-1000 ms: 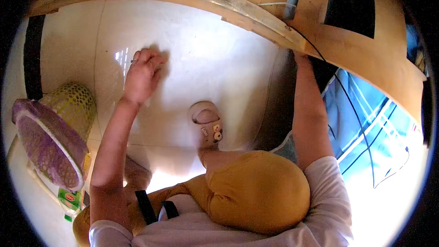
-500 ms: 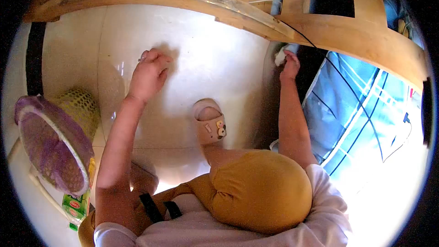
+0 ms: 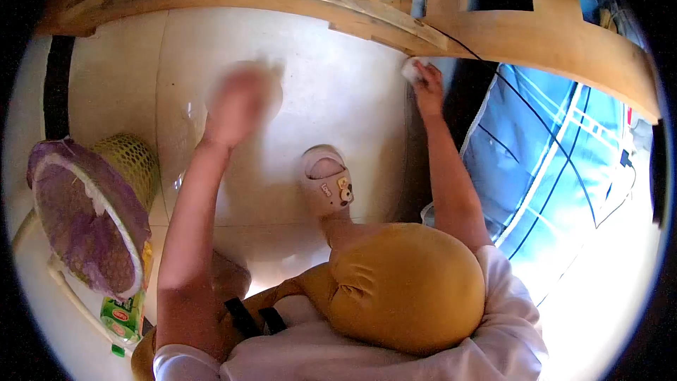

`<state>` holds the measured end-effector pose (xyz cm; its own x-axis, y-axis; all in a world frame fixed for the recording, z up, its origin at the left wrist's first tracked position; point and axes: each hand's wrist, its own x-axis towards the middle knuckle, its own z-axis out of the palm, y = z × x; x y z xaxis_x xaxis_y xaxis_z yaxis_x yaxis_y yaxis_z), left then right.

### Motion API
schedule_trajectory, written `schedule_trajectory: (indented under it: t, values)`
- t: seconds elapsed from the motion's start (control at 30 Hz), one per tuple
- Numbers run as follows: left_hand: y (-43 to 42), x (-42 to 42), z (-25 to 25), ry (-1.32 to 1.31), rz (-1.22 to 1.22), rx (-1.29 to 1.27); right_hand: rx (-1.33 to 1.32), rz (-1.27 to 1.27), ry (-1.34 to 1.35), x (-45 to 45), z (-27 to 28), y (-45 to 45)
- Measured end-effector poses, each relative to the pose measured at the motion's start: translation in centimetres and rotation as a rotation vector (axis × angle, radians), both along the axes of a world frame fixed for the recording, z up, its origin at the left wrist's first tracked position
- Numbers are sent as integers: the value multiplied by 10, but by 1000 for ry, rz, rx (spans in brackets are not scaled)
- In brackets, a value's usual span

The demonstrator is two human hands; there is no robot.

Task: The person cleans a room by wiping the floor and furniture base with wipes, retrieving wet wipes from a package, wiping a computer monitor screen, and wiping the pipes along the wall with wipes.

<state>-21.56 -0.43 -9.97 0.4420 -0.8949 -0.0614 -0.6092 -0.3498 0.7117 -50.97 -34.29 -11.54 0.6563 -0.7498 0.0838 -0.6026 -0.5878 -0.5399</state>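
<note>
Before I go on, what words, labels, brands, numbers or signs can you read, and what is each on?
Possibly "LOVE": small letters on the clog; too small to be sure.
Unreadable: pale print on the red patches of the green label on the bottle; too blurred.
I can read no numbers or signs.

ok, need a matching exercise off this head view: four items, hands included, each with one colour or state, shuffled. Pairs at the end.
Column 1
1. basket
2. right hand
3. bottle
4. left hand

Column 2
A. holding a white wad
B. heavily blurred
C. purple-lined
D. green-labelled

Pairs: 1-C, 2-A, 3-D, 4-B
</note>
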Motion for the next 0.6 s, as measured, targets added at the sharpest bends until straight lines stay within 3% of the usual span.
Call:
schedule_trajectory:
  t: [0.03, 0.1, 0.2, 0.27, 0.37, 0.43, 0.47, 0.53, 0.6]
  values:
    - [0, -1, -2, -11, 9, -54, -120, 138, 195, 3, -13, 1]
    - [2, -1, 1, -26, 15, -109, -184, 104, 280, -6, -24, 22]
    - [-1, 5, 20, 383, 80, -4, -267, 69, 484, -34, -14, 65]
    - [6, 12, 32, -3, -32, 33, 7, -5, 690, -34, 28, 96]
    - [18, 22, 30, -47, 46, -21, 201, -189, 452, -65, 11, 132]
    - [25, 27, 28, -20, 114, -8, 155, -156, 578, -110, -52, 148]
    - [27, 28, 27, 15, 177, -9, 160, -150, 571, -96, -54, 158]
    - [32, 28, 24, 42, 200, 6, -154, -171, 440, -40, -47, 193]
    - [38, 20, 15, 74, 217, 25, -129, -9, 392, 10, -31, 202]
